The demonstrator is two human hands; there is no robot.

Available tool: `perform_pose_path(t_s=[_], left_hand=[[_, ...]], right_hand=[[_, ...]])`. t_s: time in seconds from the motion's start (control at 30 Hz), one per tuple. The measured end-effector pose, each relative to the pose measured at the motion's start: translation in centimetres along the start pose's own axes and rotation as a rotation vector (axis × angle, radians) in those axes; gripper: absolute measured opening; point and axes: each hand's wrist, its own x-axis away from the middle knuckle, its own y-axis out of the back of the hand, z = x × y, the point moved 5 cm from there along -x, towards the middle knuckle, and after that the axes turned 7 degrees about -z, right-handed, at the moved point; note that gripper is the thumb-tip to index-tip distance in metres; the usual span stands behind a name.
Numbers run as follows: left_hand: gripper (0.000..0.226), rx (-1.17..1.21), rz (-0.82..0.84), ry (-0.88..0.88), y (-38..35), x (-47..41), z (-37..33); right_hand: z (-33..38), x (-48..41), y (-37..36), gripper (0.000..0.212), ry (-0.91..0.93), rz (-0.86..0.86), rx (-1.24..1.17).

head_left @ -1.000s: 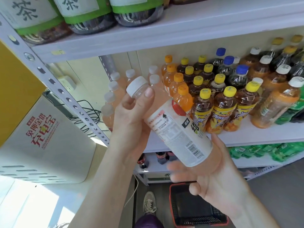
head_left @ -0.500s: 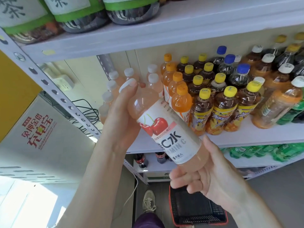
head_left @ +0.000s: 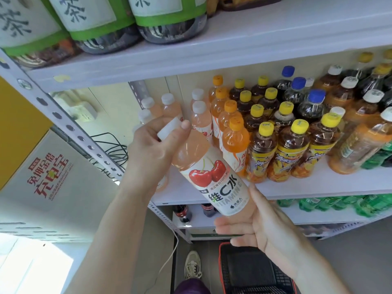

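Shelves [head_left: 233, 45] behind, left hand [head_left: 152, 149] and right hand [head_left: 261, 228] grip the cherry bottle [head_left: 212, 179] (tilted).

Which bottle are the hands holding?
Look at the white shelf of drinks. In front of it, the left hand grips the cap and the right hand holds the base of a pale pink cherry bottle. It alone is tilted, off the shelf.
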Motion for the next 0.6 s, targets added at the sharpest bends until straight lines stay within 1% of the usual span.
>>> perform_pose_path(t_s=[0.1,0.2,0.27,0.37,0.43,0.5,0.53,0.6], left_hand=[[0.036,-0.058,-0.105,-0.004,0.3,0.0,0.3],[0.03,-0.05,-0.135,0.038,0.6,-0.3,0.8],[0.037,-0.072,-0.062,0.061,0.6,-0.5,1.1],[0.044,-0.16,0.079,0.086,0.9,-1.0,1.6],[0.045,-0.231,0.085,0.077,1.3,-1.4,1.7],[0.044,-0.294,0.007,0.038,2.0,-1.8,1.5],[0.044,-0.339,-0.032,0.015,2.2,-2.1,1.4],[0.044,-0.481,-0.094,-0.044,2.2,-2.7,1.3]], right_hand=[[-0.2,-0.6,0.0,0.062,0.131,-0.129,-0.05],[-0.2,-1.1,-0.1,0.052,0.205,-0.231,-0.066],[-0.1,-1.5,-0.1,0.044,0.217,-0.275,-0.048],[-0.2,-2.2,0.2,0.039,0.218,-0.316,-0.004],[-0.2,-2.7,0.2,0.04,0.211,-0.324,0.06],[-0.1,-3.4,0.0,0.039,0.19,-0.313,0.183],[-0.1,-3.8,-0.1,0.035,0.187,-0.31,0.263],[0.3,-4.5,-0.3,0.017,0.236,-0.361,0.416]])
